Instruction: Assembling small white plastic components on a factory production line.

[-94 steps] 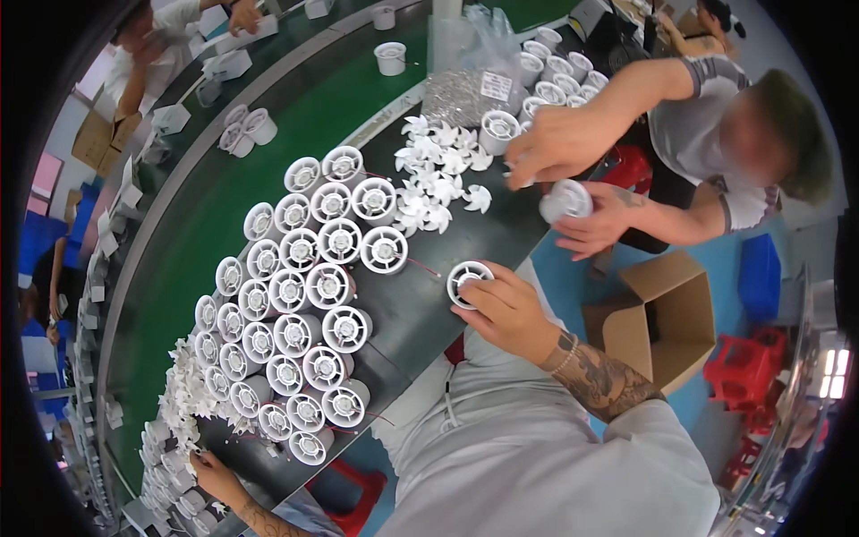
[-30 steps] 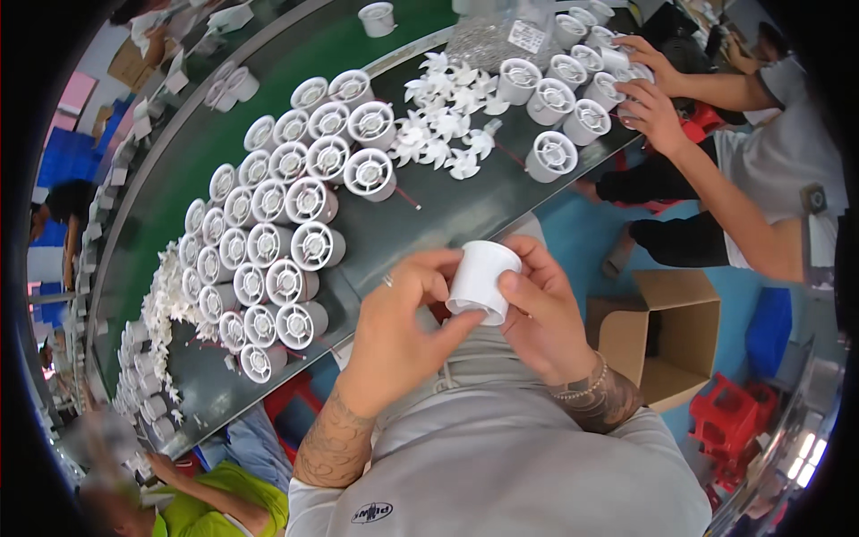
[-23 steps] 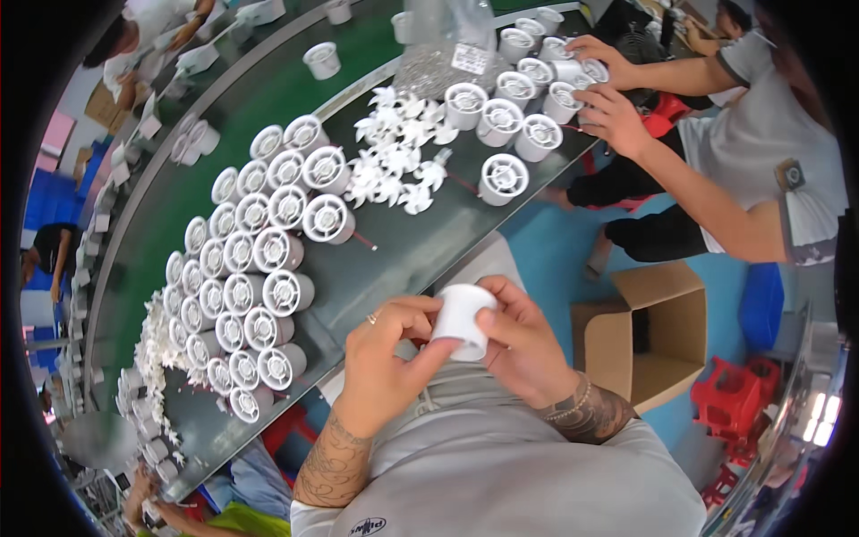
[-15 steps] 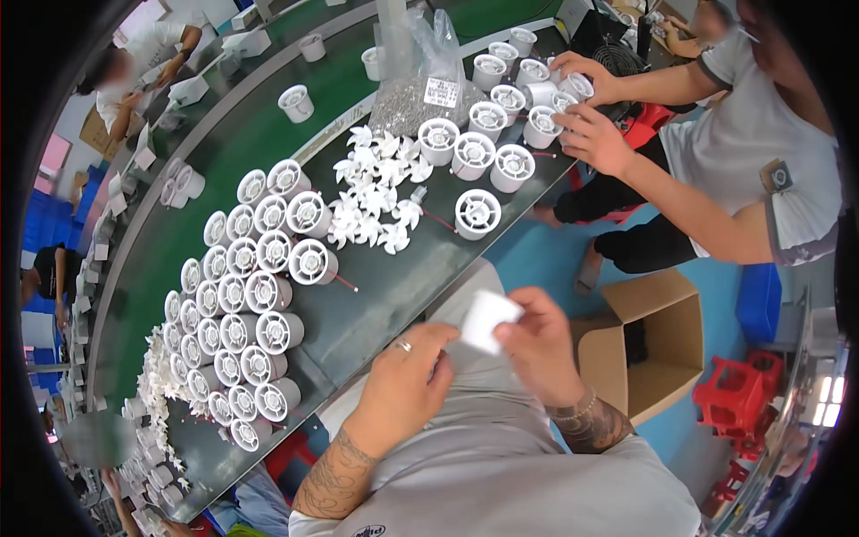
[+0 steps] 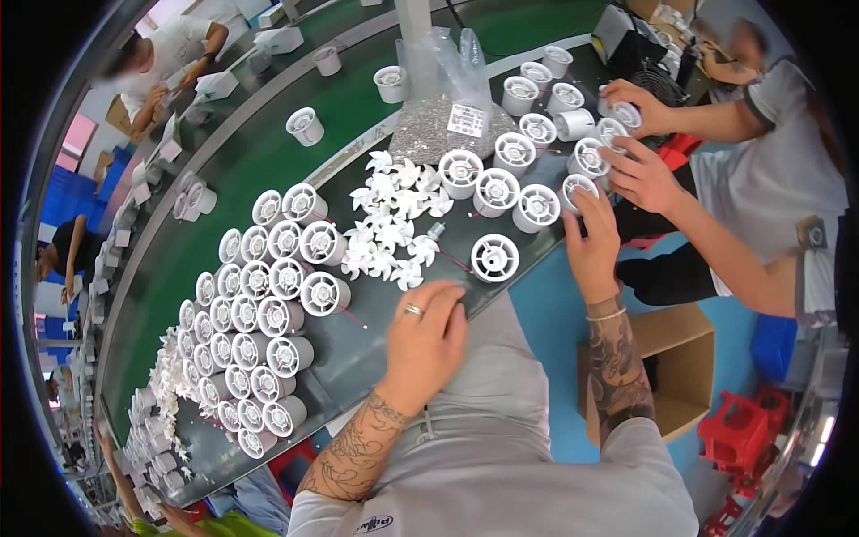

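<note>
So, left hand (image 5: 428, 345) by the dark grey surface (image 5: 360, 360), grip loosely apart, right hand (image 5: 591, 243) touching a round white plastic housing (image 5: 580, 184), can't tell from here if clamped

White round housings (image 5: 495, 258) with thin red wires (image 5: 352, 318), white fan wheels (image 5: 408, 274), dark grey-green counter (image 5: 351, 360), green conveyor belt (image 5: 255, 161), clear bag (image 5: 434, 134) of silvery pieces with a white label (image 5: 466, 119), forearms (image 5: 353, 452) with dark line tattoos, pale grey shirt (image 5: 537, 492) and trousers (image 5: 492, 385), blue floor (image 5: 553, 345), red stools (image 5: 729, 431)

My right fingers (image 5: 590, 204) are at a smooth plastic cup (image 5: 577, 183) by the table's (image 5: 344, 365) edge; the bag (image 5: 428, 132) is glossy plastic.
</note>
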The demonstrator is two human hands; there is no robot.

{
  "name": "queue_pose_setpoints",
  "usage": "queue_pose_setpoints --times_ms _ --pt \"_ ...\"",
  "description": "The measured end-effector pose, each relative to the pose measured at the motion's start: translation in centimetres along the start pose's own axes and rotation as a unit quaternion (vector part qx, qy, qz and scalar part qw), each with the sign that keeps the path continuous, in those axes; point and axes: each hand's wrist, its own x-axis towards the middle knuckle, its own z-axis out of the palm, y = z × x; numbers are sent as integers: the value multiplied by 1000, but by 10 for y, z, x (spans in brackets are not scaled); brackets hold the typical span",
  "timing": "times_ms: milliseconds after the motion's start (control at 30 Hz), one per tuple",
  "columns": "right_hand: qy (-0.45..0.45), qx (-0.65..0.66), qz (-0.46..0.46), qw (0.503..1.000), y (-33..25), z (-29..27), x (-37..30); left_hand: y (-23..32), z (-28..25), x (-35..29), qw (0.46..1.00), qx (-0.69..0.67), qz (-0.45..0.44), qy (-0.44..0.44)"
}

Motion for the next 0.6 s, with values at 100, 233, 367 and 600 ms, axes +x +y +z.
queue_pose_setpoints --times_ms 100,233,367,600 --pt "-66 -39 -19 997 -7 0 15 -12 -7 15 993 115 -7 11" --pt "-44 -62 -29 997 -6 0 6 -18 -2 54 975 222 2 -31" --pt "56 4 -54 997 -34 -10 -25 -34 -2 72 962 249 19 -114" --pt "-144 131 -24 981 -92 18 -38 -41 1 91 965 195 51 -167"
